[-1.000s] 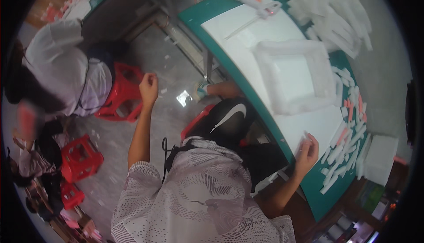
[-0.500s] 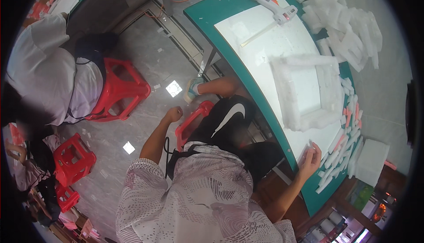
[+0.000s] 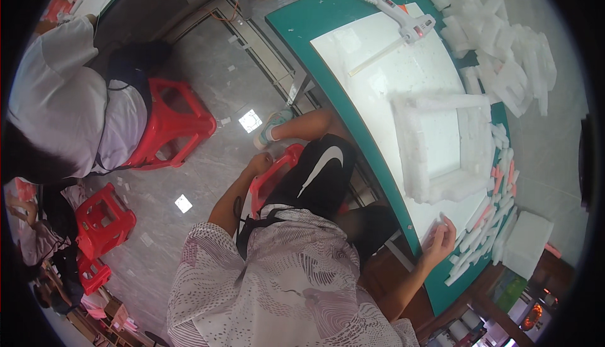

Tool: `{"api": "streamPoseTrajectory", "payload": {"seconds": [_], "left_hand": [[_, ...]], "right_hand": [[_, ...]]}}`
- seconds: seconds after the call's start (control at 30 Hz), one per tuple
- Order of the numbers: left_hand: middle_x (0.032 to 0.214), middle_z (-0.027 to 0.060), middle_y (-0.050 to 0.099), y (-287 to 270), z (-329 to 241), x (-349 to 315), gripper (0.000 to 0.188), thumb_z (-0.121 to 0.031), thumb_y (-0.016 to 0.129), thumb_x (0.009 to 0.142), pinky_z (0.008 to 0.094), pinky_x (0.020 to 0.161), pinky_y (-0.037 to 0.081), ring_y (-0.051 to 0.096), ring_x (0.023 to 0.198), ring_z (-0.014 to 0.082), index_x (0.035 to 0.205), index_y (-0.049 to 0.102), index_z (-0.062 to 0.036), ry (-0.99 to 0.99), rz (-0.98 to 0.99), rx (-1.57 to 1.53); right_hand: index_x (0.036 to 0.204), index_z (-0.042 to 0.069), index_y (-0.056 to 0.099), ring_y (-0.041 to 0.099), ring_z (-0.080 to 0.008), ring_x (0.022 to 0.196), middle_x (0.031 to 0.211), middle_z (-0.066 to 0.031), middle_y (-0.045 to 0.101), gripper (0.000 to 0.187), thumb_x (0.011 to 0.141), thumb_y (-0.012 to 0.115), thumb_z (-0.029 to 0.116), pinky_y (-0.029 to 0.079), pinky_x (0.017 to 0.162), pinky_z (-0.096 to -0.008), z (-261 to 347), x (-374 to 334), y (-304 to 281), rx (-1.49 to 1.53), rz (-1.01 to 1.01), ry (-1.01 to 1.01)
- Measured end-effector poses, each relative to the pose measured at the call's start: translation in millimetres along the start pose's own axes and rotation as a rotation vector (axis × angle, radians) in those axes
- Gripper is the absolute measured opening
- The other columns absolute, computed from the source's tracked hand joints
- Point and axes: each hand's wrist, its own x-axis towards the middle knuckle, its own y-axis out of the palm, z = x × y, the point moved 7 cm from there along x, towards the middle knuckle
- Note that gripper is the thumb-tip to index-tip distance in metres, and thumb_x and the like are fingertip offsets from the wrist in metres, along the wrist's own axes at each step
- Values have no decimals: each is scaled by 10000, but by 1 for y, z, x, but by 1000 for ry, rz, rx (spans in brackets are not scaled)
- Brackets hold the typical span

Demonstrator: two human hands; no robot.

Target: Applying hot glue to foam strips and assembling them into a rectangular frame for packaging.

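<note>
My left hand is low at my side, its fingers curled against the edge of the red plastic stool under me. My right hand rests by the near end of the white sheet, fingers loosely bent and apart, with nothing in it. Just beyond it on the sheet lies a rectangular frame of white foam strips. A white glue gun with a long glue stick lies at the sheet's far end.
The sheet covers part of a green tabletop. White and pink foam strips line its right side, and foam frames pile up at the far right. A person on a red stool sits to the left.
My left hand has moved right, from beside the stool to its edge. The right hand stays near the sheet's end. The whole view has shifted slightly.
</note>
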Motion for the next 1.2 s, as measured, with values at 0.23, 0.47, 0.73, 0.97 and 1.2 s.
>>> {"api": "streamPoseTrajectory", "payload": {"seconds": [0.23, 0.47, 0.73, 0.97, 1.2], "left_hand": [[987, 163, 667, 73, -23, 5, 343, -295, 549, 871, 425, 833, 486, 638, 935, 326, 1087, 619, -38, 61, 346, -376], [1329, 112, 520, 125, 66, 3, 597, -306, 589, 925, 343, 982, 415, 519, 1158, 176, 1417, 376, -43, -45, 379, -595], [1319, 108, 526, 79, -41, -41, 573, -288, 594, 914, 358, 955, 441, 530, 1164, 201, 1405, 403, -60, 16, 469, -578], [1317, 107, 528, 47, -61, -61, 565, -291, 588, 916, 360, 951, 444, 531, 1164, 205, 1400, 410, -60, -132, 381, -607], [1315, 107, 529, 72, -210, 45, 558, -293, 583, 917, 362, 948, 447, 532, 1164, 210, 1396, 416, -61, 93, 629, -461]], "right_hand": [[1101, -8, 622, 432, -40, 635, 738, 23, 519, 215, 911, 571, 78, 305, 553, -169, 5, 0, -1, -28, 3, 2], [1071, -13, 629, 418, -31, 609, 702, 21, 512, 215, 907, 546, 99, 254, 515, -166, 0, -7, 5, -44, -20, -86], [1017, -51, 620, 468, -81, 628, 709, -1, 517, 210, 869, 549, 79, 351, 570, -201, 6, -12, -6, -153, -35, -75], [984, -49, 620, 447, -87, 635, 708, -26, 517, 191, 884, 541, 94, 333, 584, -212, 7, -11, -1, -109, -62, -83], [874, -30, 625, 504, -119, 563, 685, -64, 573, 104, 798, 603, 38, 390, 502, -241, 25, -6, -6, -287, -47, -190]]}}
